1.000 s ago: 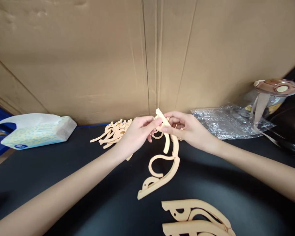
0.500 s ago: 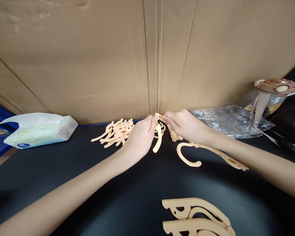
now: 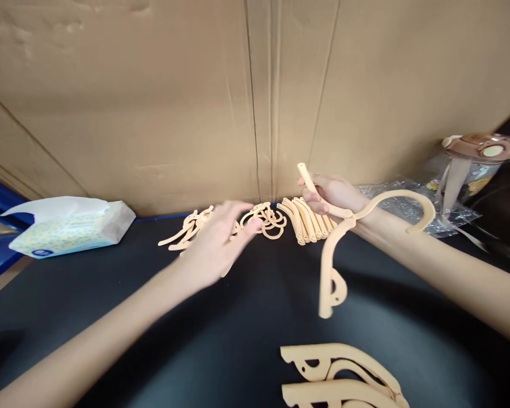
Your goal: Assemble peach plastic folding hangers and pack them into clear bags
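My right hand (image 3: 334,192) is closed on one arm of a beige folding clothes hanger (image 3: 328,260). The hanger's other arm hangs down toward me, and its hook curves off to the right over my forearm. My left hand (image 3: 215,243), fingers stretched and slightly apart, hovers at a pile of loose beige hanger pieces (image 3: 191,226) and hides part of it. A small beige tip shows just below this palm; I cannot tell what it belongs to. Between the hands lie several loose hooks (image 3: 272,232). A row of hanger arms (image 3: 308,224) rests beside my right hand.
Two folded hangers (image 3: 340,351) lie at the near edge of the black table (image 3: 161,351). A tissue pack (image 3: 72,226) sits at left. To the right are crumpled clear plastic (image 3: 378,192) and a drink bottle (image 3: 480,150). Cardboard (image 3: 153,113) stands behind.
My hands have come apart. The right one has lifted the hanger, which has swung round with its arms spread and its hook to the right. My left hand has moved left and opened.
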Tool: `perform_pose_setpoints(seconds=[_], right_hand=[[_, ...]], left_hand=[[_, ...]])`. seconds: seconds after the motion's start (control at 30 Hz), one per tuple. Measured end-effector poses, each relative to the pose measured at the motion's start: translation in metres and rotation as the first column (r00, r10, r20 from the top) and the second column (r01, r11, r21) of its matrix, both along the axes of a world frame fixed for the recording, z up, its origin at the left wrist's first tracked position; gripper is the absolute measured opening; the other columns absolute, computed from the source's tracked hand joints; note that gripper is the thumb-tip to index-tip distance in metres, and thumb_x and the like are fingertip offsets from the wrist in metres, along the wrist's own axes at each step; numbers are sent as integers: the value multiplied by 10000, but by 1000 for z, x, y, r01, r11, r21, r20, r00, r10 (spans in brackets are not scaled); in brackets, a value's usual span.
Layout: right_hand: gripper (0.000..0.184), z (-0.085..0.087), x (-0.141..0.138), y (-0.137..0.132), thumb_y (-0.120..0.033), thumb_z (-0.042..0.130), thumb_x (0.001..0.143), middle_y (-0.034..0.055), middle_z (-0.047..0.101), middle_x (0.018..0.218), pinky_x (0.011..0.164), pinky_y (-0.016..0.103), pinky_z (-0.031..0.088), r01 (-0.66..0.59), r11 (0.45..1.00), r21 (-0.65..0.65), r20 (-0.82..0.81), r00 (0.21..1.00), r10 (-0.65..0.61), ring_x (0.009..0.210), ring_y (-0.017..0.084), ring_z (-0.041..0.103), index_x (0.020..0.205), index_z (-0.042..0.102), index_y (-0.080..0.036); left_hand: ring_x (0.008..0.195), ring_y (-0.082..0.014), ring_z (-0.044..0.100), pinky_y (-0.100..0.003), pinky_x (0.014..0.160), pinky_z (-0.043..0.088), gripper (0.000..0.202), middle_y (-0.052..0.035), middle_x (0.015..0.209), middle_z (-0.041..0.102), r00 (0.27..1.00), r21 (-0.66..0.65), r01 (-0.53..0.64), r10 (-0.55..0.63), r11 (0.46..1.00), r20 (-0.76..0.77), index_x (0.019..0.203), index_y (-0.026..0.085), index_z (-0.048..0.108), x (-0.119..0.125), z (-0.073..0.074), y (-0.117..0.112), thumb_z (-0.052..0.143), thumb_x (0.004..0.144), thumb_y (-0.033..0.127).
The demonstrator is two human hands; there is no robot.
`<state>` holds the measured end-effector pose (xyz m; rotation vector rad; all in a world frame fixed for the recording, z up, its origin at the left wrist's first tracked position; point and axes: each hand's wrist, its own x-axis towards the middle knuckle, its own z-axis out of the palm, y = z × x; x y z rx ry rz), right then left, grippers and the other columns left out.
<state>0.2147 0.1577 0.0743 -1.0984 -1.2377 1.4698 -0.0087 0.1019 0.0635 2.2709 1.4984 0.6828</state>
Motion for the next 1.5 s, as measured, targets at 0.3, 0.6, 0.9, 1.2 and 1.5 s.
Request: perform_pose_setpoints(seconds=[0.3,0.6,0.9,1.2,1.5], right_hand=[[224,-13,17,-5,-234,491,819,-4,608,831,591,267,520,334,856,394,-143,942,-302,860,174,641,1001,363,-262],[282,-36,29,-35,-247,535,846,19,664,835,551,250,441,-305,765,567,747,582,-322,636,145,613,1124,533,-205],[220,-33,14,-47,-126,406,926,4,604,553,478,263,298,-711,222,668,515,226,-827,491,127,557,983,618,-112],[306,-36,15,-49,-207,320,956,28,641,633,492,253,376,-542,663,517,849,422,-317,496,150,551,1108,565,-105],[358,-31,65,31,-267,292,966,140,712,944,651,294,430,-139,895,424,903,-8,-429,838,250,670,1142,564,-113]], left_hand=[[621,-94,604,-182,507,478,147,-8,772,627,527,-585,475,320,657,787,833,157,587,30,-16,-23,548,915,274],[893,-167,688,-192,652,528,151,-93,1228,626,475,-559,387,361,733,803,870,152,531,24,-17,-9,658,856,233],[734,-112,624,-181,542,449,424,-66,1035,632,506,-575,611,290,544,812,1212,218,501,21,-20,-11,563,821,67],[524,-43,353,-173,421,232,271,-12,896,514,734,-685,415,225,600,641,1016,185,543,27,-9,-16,492,771,82],[879,-183,562,-336,769,476,189,-51,1074,530,972,-20,233,-233,972,-34,1000,198,476,53,-30,-16,482,835,104]])
